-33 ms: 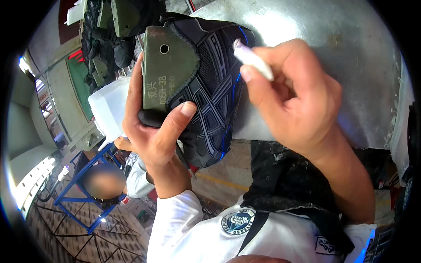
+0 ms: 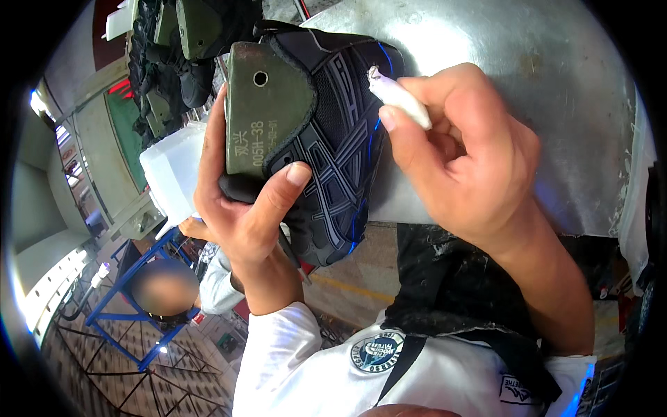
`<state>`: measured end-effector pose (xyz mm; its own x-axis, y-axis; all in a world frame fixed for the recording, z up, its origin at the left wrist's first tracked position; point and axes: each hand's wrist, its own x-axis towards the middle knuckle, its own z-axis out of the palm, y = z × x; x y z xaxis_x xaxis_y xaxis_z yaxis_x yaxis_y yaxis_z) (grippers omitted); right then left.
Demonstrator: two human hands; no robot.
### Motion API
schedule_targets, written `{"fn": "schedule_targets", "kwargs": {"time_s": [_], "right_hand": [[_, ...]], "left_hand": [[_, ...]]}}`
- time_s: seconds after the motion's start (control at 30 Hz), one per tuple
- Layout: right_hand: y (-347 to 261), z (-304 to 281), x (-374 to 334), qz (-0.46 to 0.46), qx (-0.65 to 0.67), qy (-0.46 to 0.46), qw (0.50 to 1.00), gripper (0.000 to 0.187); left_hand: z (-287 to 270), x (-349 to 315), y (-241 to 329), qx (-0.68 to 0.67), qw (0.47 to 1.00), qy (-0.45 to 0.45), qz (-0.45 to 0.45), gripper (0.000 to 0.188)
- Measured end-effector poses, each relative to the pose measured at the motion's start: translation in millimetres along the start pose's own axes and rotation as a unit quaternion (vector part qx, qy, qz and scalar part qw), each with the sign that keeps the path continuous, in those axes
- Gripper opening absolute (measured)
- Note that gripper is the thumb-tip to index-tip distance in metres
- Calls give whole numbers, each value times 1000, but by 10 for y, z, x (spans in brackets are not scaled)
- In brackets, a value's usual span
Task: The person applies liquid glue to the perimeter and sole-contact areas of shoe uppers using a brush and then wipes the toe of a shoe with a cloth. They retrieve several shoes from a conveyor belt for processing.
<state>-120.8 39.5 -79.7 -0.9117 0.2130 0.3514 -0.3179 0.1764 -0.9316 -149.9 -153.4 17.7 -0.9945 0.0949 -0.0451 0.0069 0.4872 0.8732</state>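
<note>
A black shoe upper (image 2: 338, 149) with raised grey strips is stretched over a dark green shoe last (image 2: 267, 104), toe pointing down toward me. A thin blue line runs along the upper's lower side. My left hand (image 2: 240, 208) is closed round the last and upper, its thumb pressing near the collar and the fingers behind mostly hidden. Between thumb and forefinger of my right hand (image 2: 472, 146) is a small white stub (image 2: 399, 101) with a dark, frayed-looking tip. That tip is at the upper's side near the blue line; whether it touches, I cannot tell.
A metal tabletop (image 2: 542, 90) lies under and right of the shoe. At the upper left, more black uppers on green lasts (image 2: 198, 28) hang or stand together. A white plastic container (image 2: 170, 167) is beside my left hand. Another person (image 2: 219, 281) is at the lower left.
My right hand has shifted very slightly, and the white stub's tip sits a little farther left and lower. The shoe and my left hand stay put.
</note>
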Motion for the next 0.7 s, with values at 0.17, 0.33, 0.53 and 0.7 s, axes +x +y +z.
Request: {"fn": "schedule_targets", "kwargs": {"time_s": [0.17,0.33,0.53,0.7], "right_hand": [[37,35,-24,30,-18,25,999,14],[-3,3,-8,20,-18,-3,1000,16],[0,7,-8,10,-13,5,1000,16],[-1,-37,4,44,15,36,998,23]], "left_hand": [[1,-4,-16,2,1000,-9,10,89],[-30,18,-37,0,1000,-18,15,90],[-18,0,-33,0,1000,-14,12,90],[-17,26,-29,-8,1000,-8,4,91]]}}
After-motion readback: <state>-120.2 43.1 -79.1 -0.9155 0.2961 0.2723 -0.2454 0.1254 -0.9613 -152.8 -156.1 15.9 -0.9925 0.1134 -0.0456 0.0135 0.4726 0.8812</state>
